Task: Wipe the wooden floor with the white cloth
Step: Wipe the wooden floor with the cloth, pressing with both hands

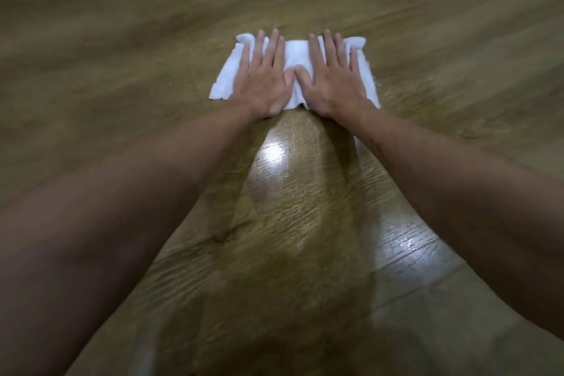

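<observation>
Step in hand: mid-wipe. The white cloth lies spread flat on the wooden floor, a little above the middle of the frame. Your left hand presses its left half and your right hand its right half, thumbs nearly meeting at the centre. Grip on both sides: wide, fingers straight and splayed, palms down, nothing pinched.

The boards below the cloth, toward the bottom of the frame, shine (probably damp from the cloth; it could be lamp glare). The outer floor is blurred, so dirt there cannot be judged.

Next move, as I judge it: keep even downward pressure through both palms so the cloth slides without bunching at its rumpled top corners.

Containers: none in view.
</observation>
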